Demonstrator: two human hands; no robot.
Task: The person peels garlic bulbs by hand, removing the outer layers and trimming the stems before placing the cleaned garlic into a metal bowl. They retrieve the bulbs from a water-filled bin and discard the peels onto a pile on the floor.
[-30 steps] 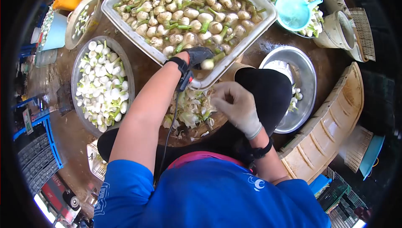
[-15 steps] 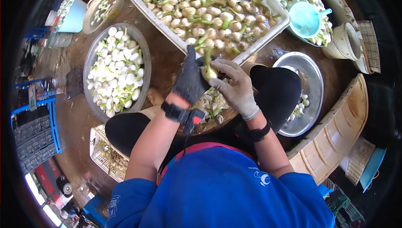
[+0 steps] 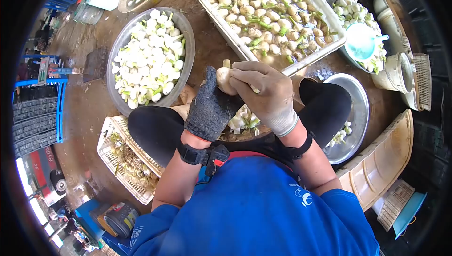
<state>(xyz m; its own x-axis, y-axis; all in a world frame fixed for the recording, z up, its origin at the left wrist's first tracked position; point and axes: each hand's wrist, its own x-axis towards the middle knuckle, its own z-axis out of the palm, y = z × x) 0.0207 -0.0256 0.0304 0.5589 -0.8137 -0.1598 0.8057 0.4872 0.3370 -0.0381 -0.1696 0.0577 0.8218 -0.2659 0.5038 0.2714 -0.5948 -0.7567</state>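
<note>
Pale bulb half-hidden by R hand

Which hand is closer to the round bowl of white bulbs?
Left. The left hand, gripping a bulb, is just beside the bowl rim; the right hand, on that bulb too, is farther.

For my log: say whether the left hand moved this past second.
Yes. The left hand left the tray rim, drawing back toward the lap, gripping an onion.

Single head-worn view, steeply downward, close above lap
</note>
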